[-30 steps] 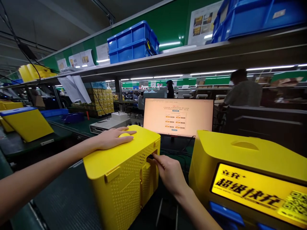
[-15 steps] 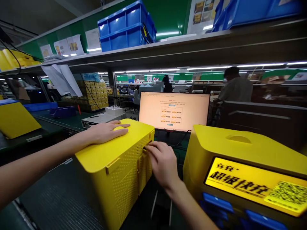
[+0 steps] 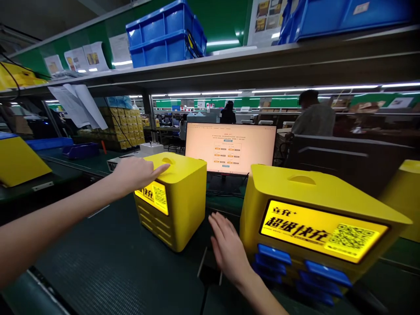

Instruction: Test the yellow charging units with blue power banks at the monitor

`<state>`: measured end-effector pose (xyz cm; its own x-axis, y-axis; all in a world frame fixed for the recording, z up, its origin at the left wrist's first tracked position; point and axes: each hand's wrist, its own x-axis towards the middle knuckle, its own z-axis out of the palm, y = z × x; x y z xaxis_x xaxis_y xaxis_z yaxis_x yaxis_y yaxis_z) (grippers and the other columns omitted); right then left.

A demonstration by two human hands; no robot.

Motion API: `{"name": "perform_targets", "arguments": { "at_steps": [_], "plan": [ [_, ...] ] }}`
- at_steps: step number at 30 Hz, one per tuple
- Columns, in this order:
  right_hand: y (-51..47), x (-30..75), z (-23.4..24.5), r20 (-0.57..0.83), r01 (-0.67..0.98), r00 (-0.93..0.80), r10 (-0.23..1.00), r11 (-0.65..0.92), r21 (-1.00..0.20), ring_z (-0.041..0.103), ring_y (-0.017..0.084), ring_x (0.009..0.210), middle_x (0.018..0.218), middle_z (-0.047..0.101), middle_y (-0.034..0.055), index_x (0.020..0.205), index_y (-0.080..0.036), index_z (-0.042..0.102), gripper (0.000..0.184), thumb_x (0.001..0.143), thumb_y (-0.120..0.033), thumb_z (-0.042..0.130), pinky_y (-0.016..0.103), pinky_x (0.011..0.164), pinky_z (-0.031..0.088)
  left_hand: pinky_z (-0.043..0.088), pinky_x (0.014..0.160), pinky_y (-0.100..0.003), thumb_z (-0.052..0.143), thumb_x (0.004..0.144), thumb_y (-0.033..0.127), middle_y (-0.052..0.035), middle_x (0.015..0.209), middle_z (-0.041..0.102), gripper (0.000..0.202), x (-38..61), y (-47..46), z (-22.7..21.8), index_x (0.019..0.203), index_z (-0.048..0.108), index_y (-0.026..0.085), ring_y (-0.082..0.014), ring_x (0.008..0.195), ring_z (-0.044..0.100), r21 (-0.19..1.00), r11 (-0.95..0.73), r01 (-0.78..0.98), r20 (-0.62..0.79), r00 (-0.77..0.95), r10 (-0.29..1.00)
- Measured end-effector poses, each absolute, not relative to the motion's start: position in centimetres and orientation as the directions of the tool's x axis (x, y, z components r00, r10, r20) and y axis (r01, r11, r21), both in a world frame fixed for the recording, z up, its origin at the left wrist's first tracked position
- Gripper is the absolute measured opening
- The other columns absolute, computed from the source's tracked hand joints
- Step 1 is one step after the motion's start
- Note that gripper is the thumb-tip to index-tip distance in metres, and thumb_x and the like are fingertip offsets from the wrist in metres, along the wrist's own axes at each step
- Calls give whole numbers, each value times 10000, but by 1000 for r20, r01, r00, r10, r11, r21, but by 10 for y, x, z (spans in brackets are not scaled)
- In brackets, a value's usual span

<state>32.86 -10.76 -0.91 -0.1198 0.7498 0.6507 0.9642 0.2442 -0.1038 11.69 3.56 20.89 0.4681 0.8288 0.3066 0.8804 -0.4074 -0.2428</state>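
Note:
On the bench stands a yellow charging cabinet (image 3: 188,197) with a lit front panel and QR code, its front now angled toward me. My left hand (image 3: 136,173) grips its top by the raised handle, one finger stretched across the lid; the other fingers are bent and partly hidden. Just right of this cabinet, my right hand (image 3: 226,240) is held with fingers stretched out, holding nothing. Farther right is a second, larger-looking yellow charging cabinet (image 3: 272,179), also lit, with several blue pieces (image 3: 274,254) sticking out of its slots.
A monitor (image 3: 229,148) stands behind the cabinets, showing a page with buttons. Blue bins (image 3: 164,37) sit on the shelf (image 3: 226,72) overhead. More yellow cabinets are at the far left (image 3: 22,162) and right edge (image 3: 410,197). Other people are in the background.
The left cabinet has been turned so its lit front shows instead of its perforated side. My right hand has come off its perforated face and opened; my left hand has shifted on the lid.

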Motion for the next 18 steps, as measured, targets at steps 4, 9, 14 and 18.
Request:
{"name": "perform_targets", "arguments": {
  "at_steps": [4, 9, 14, 18],
  "plan": [
    [-177, 364, -19, 722, 907, -301, 623, 421, 15, 372, 213, 1259, 1300, 488, 87, 1304, -145, 431, 487, 827, -43, 423, 349, 993, 404, 412, 555, -327, 174, 784, 760, -157, 719, 633, 818, 132, 27, 197, 794, 687, 123, -300, 680, 605, -356, -377, 855, 304, 487, 819],
    [-239, 423, -29, 890, 970, 56, 452, 186, -156, 460, 228, 1165, 1236, 503, 72, 1203, -225, 534, 404, 818, -104, 521, 372, 997, 358, 432, 476, -314, 147, 834, 703, -170, 928, 637, 811, 137, 16, 181, 1028, 588, 51, -297, 675, 608, -426, -337, 839, 452, 521, 725],
    [-255, 463, -59, 509, 511, 857, 80, 6, -860, 402, 293, 1224, 1332, 441, 110, 1301, -183, 430, 540, 838, -452, 509, 468, 1020, 312, 473, 443, -302, 267, 929, 491, -120, 1419, 332, 532, 150, -6, 108, 1349, 350, 175, -282, 845, 627, -203, -520, 830, 693, 497, 523],
    [-251, 482, -94, 48, 25, 953, 298, 82, -996, 420, 298, 1224, 1285, 516, 137, 1236, -80, 508, 765, 755, -672, 453, 395, 1043, 316, 500, 896, -365, 445, 883, 431, -1, 1415, 371, 478, 160, -23, -11, 1348, 356, 367, -248, 1180, 490, -210, -907, 364, 510, 833, 216]
  ]
}}
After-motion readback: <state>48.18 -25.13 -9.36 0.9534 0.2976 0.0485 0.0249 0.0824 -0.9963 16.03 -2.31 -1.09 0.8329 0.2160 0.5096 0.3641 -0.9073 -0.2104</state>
